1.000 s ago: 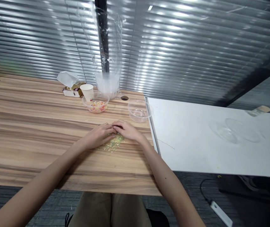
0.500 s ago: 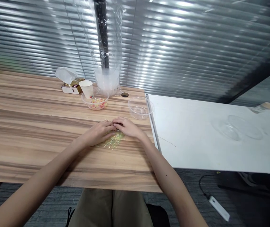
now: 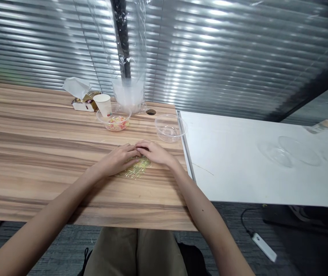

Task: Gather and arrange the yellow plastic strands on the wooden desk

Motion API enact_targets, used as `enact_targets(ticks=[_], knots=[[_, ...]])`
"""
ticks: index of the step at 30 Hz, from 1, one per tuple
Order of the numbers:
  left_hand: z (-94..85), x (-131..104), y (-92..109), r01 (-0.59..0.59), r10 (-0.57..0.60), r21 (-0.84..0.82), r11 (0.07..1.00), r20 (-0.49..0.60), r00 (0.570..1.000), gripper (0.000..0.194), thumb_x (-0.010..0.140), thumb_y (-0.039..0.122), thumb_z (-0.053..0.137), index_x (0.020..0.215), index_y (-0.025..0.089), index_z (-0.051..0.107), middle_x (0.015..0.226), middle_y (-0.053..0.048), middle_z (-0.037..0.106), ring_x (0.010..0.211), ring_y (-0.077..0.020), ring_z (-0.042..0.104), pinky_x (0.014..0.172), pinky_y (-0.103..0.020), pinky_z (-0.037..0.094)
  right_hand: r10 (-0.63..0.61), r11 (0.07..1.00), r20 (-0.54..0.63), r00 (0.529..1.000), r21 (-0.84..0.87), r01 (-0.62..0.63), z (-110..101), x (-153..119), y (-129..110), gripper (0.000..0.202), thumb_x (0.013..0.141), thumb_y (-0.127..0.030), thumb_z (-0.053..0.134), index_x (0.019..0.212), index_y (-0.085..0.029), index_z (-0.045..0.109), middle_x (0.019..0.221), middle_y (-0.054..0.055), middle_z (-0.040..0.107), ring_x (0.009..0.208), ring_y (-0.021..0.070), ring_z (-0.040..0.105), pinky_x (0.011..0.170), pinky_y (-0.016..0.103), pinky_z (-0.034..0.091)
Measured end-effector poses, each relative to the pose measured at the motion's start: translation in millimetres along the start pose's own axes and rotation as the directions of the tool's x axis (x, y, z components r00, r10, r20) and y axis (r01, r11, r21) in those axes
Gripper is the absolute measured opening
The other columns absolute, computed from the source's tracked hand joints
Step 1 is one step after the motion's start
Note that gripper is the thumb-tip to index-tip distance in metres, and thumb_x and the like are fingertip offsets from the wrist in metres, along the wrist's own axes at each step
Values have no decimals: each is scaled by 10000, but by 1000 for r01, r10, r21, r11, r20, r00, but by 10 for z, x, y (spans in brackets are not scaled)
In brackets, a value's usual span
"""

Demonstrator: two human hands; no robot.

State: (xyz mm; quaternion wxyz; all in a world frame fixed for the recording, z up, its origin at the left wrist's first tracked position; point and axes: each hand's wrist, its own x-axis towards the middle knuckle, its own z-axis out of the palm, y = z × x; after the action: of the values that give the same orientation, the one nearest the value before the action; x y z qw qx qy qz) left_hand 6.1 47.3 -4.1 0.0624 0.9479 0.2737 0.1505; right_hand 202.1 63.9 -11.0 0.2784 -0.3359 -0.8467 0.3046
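A loose heap of shiny yellow-green strips [image 3: 136,168] lies on the wooden table, partly covered by my hands. My left hand [image 3: 123,158] rests over its left and far side, fingers bent and thumb lying across the strips. From the right my right hand [image 3: 151,152] curls its fingers around the far edge, its fingertips meeting those of the left. What lies under the fingertips is hidden. Just beyond the right hand stands a clear plastic bowl [image 3: 168,137]. Farther left, another clear bowl [image 3: 126,117] contains small red and yellow bits.
A white paper cup [image 3: 102,104] stands at the bowl of bits, beside a tissue box [image 3: 84,105]. Stacked clear containers [image 3: 128,94] in plastic wrap are at the back. On the adjoining white table [image 3: 233,172] lie clear lids [image 3: 299,150]. A power strip [image 3: 264,247] is on the floor.
The whole view has shifted slightly. Both hands keep nearly the same place and pose over the strips.
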Motion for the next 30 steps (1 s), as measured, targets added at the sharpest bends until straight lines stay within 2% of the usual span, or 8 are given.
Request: enact_targets(ticks=[7,13,24,30], knots=[[2,-2,-5,2,-2,-2,1000,4,1000,272,967,289,425,1121,167,614,1138,-115,618,1038,-237,568,908,-370,452,-6,1000,5,1000,4,6,-1,-1,-9,207,926,-115,479,897,-157,680,992,54,675,976,169,594,914,301,427],[1,-6,5,7,-7,-2,1000,-9,1000,275,968,304,428,1134,186,611,1138,-102,618,1054,-231,566,929,-360,445,9,1000,12,1000,0,-9,1,-1,-11,203,928,-119,481,983,-156,673,1031,58,673,996,165,588,930,300,420],[3,-5,-6,-12,13,23,1000,-20,1000,236,954,250,464,1096,162,630,1110,-113,631,1018,-224,582,893,-351,467,1,1000,-6,1000,-12,-1,-3,-12,-34,197,932,-128,490,993,-138,677,1059,76,678,1003,168,600,927,297,427],[-23,1,10,-50,51,21,999,-40,998,215,949,212,474,1026,145,663,1052,-110,655,980,-213,605,871,-322,471,1,1000,-20,1000,-13,-1,36,0,33,205,919,-136,512,1038,-148,679,1104,83,674,1045,172,599,960,307,425]])
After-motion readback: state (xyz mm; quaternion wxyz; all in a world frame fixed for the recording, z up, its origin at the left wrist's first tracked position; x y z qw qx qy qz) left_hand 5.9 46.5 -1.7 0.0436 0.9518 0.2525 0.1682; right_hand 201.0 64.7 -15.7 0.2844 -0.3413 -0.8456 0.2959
